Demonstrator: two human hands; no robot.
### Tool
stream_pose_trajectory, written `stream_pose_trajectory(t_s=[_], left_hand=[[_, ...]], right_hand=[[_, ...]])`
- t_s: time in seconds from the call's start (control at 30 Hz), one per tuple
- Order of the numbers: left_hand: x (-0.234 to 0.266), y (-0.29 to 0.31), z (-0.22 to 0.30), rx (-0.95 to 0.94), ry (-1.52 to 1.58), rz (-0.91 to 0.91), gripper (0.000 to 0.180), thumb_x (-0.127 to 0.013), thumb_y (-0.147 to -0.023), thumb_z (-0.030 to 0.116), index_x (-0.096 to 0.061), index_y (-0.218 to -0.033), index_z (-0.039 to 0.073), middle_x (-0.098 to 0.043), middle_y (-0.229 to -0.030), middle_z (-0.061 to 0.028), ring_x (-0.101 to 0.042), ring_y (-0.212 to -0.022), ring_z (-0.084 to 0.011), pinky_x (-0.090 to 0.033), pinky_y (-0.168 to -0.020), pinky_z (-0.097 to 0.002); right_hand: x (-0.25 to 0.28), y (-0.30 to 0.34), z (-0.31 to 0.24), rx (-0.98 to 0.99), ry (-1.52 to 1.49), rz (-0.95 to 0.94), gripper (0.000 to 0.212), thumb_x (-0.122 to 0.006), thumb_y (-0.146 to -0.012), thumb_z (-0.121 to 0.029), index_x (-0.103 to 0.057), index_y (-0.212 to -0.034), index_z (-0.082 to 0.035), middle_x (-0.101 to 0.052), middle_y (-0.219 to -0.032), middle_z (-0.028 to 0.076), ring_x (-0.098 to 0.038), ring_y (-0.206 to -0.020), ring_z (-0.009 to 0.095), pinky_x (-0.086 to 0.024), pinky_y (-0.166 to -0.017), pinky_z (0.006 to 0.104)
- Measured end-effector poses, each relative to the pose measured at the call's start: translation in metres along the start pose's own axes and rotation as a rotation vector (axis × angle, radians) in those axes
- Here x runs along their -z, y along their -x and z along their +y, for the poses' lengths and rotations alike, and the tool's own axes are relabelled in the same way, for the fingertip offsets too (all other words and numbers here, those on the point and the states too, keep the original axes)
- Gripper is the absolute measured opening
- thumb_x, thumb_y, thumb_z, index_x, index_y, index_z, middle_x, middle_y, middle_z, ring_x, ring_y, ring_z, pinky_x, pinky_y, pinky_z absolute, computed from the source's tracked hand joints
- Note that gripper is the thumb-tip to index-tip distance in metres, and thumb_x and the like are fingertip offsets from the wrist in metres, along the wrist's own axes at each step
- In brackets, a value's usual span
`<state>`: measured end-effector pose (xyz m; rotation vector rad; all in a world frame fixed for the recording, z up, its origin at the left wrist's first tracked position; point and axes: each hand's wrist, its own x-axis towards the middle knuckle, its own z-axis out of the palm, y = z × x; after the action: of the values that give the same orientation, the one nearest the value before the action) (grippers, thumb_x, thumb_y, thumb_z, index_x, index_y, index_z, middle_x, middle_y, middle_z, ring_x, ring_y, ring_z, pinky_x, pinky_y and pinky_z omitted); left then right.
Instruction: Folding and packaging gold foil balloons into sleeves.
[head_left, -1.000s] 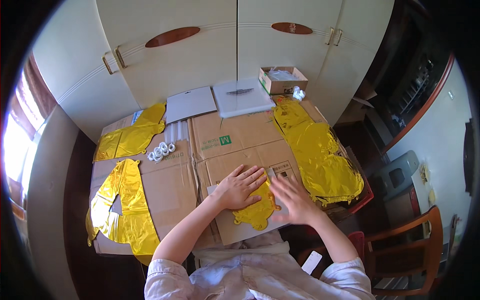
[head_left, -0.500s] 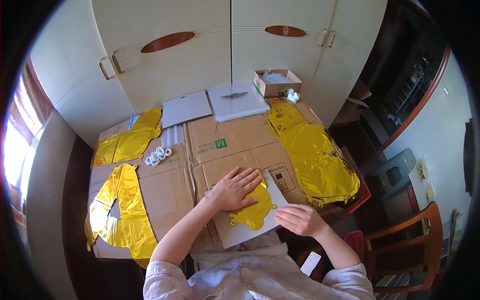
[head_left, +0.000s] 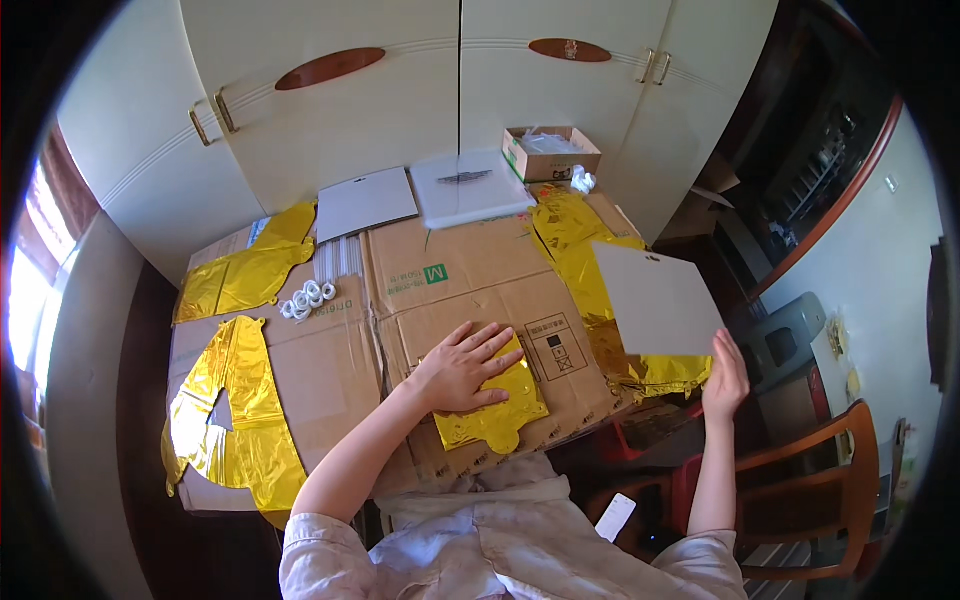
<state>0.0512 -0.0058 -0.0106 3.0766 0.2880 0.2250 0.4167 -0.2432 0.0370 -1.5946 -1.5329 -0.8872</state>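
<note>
My left hand (head_left: 468,368) lies flat, fingers spread, on a folded gold foil balloon (head_left: 492,420) at the near edge of the cardboard-covered table (head_left: 465,290). Off to the right, my right hand (head_left: 726,378) grips a pale grey card sheet (head_left: 660,300) by its near right corner. The sheet, with a small slot along its far edge, is raised over a large pile of gold foil balloons (head_left: 570,245) and hides part of it. My right thumb is mostly out of sight.
Other gold foil balloons (head_left: 235,400) are spread at the left, near white ribbon rolls (head_left: 308,298) and clear sticks (head_left: 338,260). Another grey card (head_left: 367,203), a clear plastic packet (head_left: 470,190) and a small carton (head_left: 551,155) stand at the back. A wooden chair (head_left: 800,480) is at right.
The card sheet has come out from under the gold balloon and moved right, up over the balloon pile, in my right hand. My left hand stays pressed on the balloon.
</note>
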Motion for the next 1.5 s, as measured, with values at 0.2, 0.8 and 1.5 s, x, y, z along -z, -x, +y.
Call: stream_pose_trajectory(t_s=[0.2, 0.8, 1.5], left_hand=[[0.002, -0.001, 0.001, -0.008, -0.017, -0.005, 0.067, -0.038, -0.096, 0.059, -0.033, -0.152, 0.021, -0.03, -0.157, -0.015, -0.026, -0.146, -0.0323, -0.018, -0.118, -0.0507], [0.006, 0.003, -0.006, 0.075, 0.225, -0.071, 0.066, -0.036, -0.1, 0.047, -0.025, -0.154, 0.011, -0.025, -0.16, -0.0108, -0.019, -0.149, -0.0299, -0.01, -0.119, -0.052], [0.008, 0.001, -0.016, 0.154, 0.518, -0.113, 0.066, -0.02, -0.103, 0.055, -0.016, -0.156, 0.017, -0.019, -0.162, -0.0077, -0.013, -0.15, -0.0219, -0.004, -0.121, -0.0483]], right_hand=[[-0.04, 0.028, -0.009, -0.009, -0.056, -0.28, 0.018, -0.06, -0.088, 0.003, -0.07, -0.103, 0.002, -0.07, -0.109, 0.014, -0.065, -0.11, 0.031, -0.054, -0.094, 0.0398], [-0.077, -0.001, -0.189, 0.396, -0.566, -0.69, 0.034, -0.073, -0.074, -0.018, -0.067, -0.107, -0.01, -0.063, -0.109, 0.003, -0.059, -0.107, 0.02, -0.045, -0.096, 0.0374], [-0.117, -0.001, -0.217, 0.15, -0.549, -0.574, 0.029, -0.072, -0.077, -0.014, -0.061, -0.104, -0.009, -0.063, -0.087, 0.005, -0.062, -0.082, 0.024, -0.048, -0.075, 0.0392]])
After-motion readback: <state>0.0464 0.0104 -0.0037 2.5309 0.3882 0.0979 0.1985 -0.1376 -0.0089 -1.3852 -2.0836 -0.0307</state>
